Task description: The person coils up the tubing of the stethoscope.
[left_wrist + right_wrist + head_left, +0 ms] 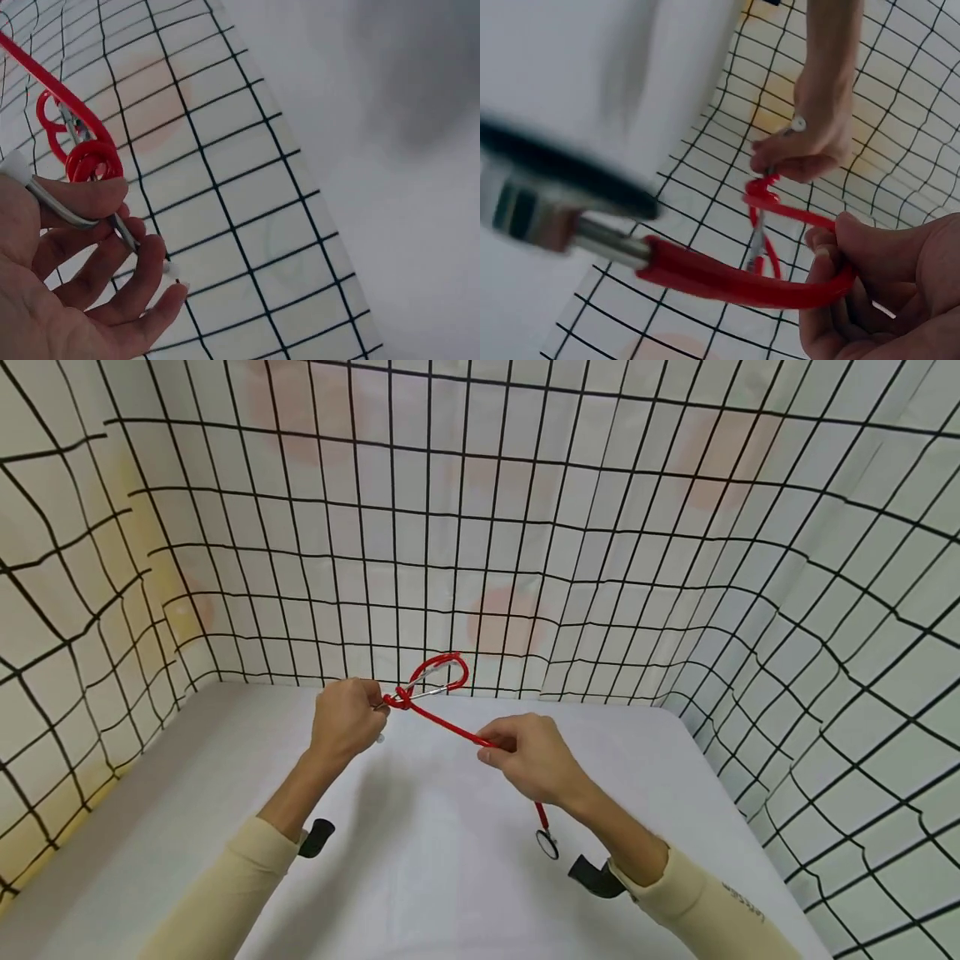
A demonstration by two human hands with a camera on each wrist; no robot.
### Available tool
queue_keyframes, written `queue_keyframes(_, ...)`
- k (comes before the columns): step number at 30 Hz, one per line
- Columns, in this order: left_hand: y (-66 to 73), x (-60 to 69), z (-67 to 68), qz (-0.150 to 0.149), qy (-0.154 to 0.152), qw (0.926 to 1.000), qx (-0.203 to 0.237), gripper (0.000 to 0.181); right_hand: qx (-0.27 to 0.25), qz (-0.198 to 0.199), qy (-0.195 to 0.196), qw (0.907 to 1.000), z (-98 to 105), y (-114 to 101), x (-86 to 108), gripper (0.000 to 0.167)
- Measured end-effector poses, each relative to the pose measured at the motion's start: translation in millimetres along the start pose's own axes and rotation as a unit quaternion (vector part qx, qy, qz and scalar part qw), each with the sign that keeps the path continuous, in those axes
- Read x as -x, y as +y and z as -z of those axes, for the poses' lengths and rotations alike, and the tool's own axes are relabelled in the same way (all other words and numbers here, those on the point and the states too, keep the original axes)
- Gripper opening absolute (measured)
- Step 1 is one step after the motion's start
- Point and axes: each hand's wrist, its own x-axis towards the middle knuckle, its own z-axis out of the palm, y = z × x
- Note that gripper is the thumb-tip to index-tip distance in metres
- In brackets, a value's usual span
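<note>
Head view: a white-covered tabletop [457,877] fills the lower part, smooth and pale, its far right corner rounded. Soft grey shadows [375,810] fall across it below the left hand [348,718] and along that forearm. Black netting [427,564] rises at the far edge and along both sides, its squares fairly even at the back and wavier at the sides. Behind it hangs whitish sheeting [442,539] with faint reddish round patches [506,618] — and a yellowish area [161,556] at the left.

Above the table, near its far edge, a red stethoscope [450,726] is held up between the two hands. The left hand's thumb and fingers are closed on its metal ear tubes [60,208], as the left wrist view shows; a white ear tip [15,166] lies by the thumb. Just beside those fingers the red tubing bunches in a knot [402,697], with a loop beyond it. The right hand [536,760] pinches the tubing further along, and the chest piece [547,844] hangs below that hand — blurred and close in the right wrist view. Cream sleeves [232,868] cover both forearms, a dark curved piece [318,838] at each cuff.
</note>
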Motion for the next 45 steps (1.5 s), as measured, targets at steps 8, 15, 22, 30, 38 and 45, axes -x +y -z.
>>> queue_keyframes(8,17.5,19.8,-3.7,-0.034,-0.104,0.9933,-0.038,0.012,0.025,0.092,0.076,0.9926,18,-3,-16.2,0.015)
queue_keyframes(15,47.7,38.8,4.8,-0.019,-0.215,0.9764,-0.003,0.013,0.016,0.103,0.064,0.9926,27,5,-25.0,0.015)
queue_keyframes(22,82.8,48.7,25.1,-0.062,-0.301,0.9459,0.104,0.022,-0.034,0.020,-0.042,0.9984,42,28,-37.7,0.016)
queue_keyframes(30,102.5,45.9,42.3,-0.089,-0.294,0.9353,0.175,0.022,-0.148,-0.029,-0.114,0.9820,23,57,-41.3,0.018)
queue_keyframes(38,106.1,41.3,46.8,-0.032,-0.250,0.9476,0.196,0.017,-0.220,-0.030,-0.105,0.9693,2,69,-39.9,0.029)
queue_keyframes(45,111.9,45.8,33.8,-0.033,-0.236,0.9474,0.213,0.016,-0.189,-0.113,-0.041,0.9745,-18,51,-43.3,0.025)
